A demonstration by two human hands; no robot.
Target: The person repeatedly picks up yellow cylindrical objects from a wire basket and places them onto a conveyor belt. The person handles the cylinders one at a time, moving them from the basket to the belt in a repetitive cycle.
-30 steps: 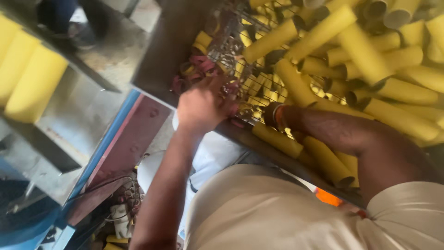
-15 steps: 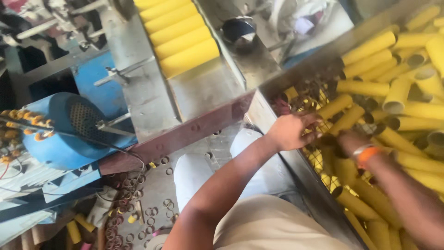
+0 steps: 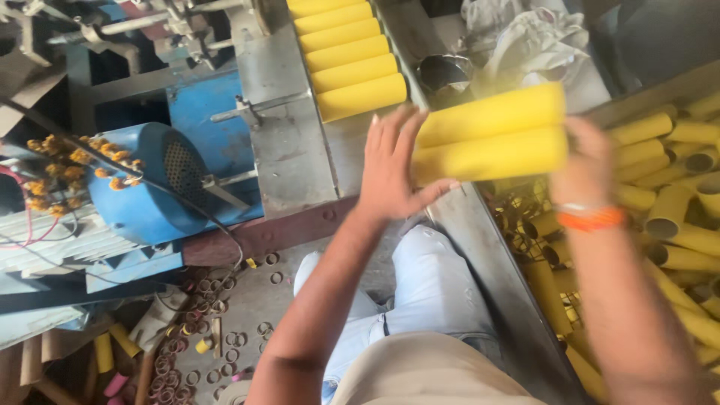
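Both hands are squeezing two yellow tubes (image 3: 491, 135) end to end, left hand (image 3: 390, 169) and right hand (image 3: 589, 161), holding them over the metal bench (image 3: 289, 150). The bin (image 3: 517, 292) on the right is full of loose yellow tubes, and a row of five tubes (image 3: 346, 56) lies on the far bench.

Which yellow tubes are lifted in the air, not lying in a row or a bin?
The two tubes pressed end to end between the left hand and right hand. The row rests on the metal tray; the others fill the bin.

Bright, even daylight; soft shadows; motion blur smears the whole view.
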